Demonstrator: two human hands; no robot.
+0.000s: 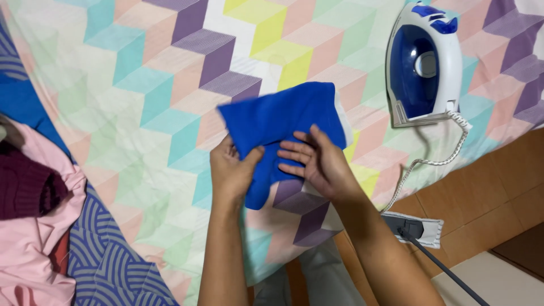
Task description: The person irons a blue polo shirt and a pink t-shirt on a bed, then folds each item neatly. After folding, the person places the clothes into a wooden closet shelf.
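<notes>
Two hands — left hand (231, 173) pinching, right hand (317, 164) flat — hold a soft blue cloth (280, 127), its lower edge hidden behind them.

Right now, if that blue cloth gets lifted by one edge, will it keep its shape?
Probably not. The blue cloth already bends and drapes over the left hand, so it looks floppy. It seems light, pinched by a thumb while the right hand lies flat on it. Its folds would likely fall open.
</notes>
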